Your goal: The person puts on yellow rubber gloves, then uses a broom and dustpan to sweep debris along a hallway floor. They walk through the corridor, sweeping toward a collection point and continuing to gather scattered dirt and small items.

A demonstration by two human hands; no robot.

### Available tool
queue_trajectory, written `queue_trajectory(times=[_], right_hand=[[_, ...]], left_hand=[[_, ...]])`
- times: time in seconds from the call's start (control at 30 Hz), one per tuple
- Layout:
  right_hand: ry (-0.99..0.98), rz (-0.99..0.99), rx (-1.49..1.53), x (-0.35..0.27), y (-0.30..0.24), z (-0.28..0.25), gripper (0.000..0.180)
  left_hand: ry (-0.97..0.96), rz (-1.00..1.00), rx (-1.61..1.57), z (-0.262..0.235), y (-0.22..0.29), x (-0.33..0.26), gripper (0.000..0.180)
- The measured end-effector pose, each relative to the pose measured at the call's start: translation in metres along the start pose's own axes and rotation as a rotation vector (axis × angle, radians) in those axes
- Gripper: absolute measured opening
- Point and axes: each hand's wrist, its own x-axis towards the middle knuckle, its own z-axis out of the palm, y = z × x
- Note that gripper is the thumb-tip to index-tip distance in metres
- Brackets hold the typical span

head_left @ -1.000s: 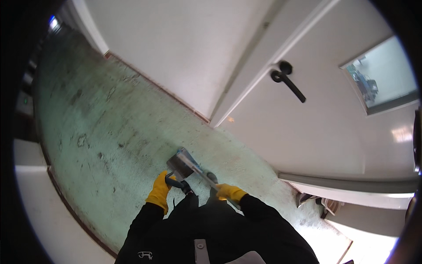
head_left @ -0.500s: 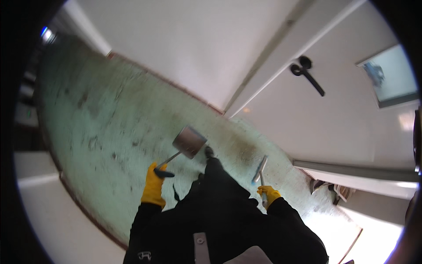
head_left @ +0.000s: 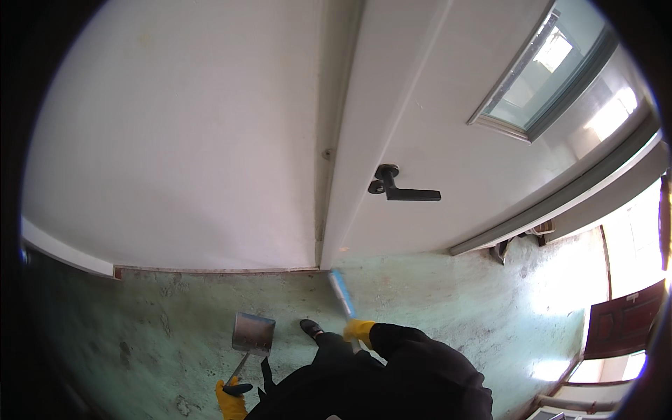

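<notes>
My left hand, in a yellow glove at the lower edge, is closed on the dark-ended handle of a metal dustpan. The pan's flat square blade reaches out ahead of that hand, over the green floor. In my right hand, also gloved in yellow, is a hand brush with a pale back and blue bristles. Its head points away from me toward the foot of the door frame. Whether the bristles touch the floor I cannot tell.
A white wall rises ahead, beside a white door with a black lever handle and a small window. The worn green floor is stained. My shoe stands between dustpan and brush. A dark red door is at the right.
My view has turned toward the wall and door. My right hand has swung the brush inward and forward to the door frame's foot. The dustpan stays in my left hand, now lower in view.
</notes>
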Motion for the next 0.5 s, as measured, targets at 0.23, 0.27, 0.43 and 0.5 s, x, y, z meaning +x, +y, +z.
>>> queue_trajectory(times=[0.23, 0.27, 0.43, 0.5], right_hand=[[0.141, 0.103, 0.178, -0.032, -0.073, -0.015, 0.040], [0.063, 0.026, 0.099, -0.031, -0.069, -0.004, 0.043], [0.149, 0.143, 0.551, -0.031, -0.034, 0.095, 0.059], [0.390, 0.291, 0.921, -0.041, -0.028, 0.143, 0.070]], left_hand=[[0.285, -0.075, 0.025, 0.005, 0.024, 0.074, 0.042], [0.120, 0.046, 0.265, 0.001, 0.034, 0.087, 0.042], [-0.297, 0.785, 0.832, -0.014, 0.094, 0.152, 0.044], [-0.410, 0.546, 0.827, 0.005, 0.112, 0.189, 0.045]])
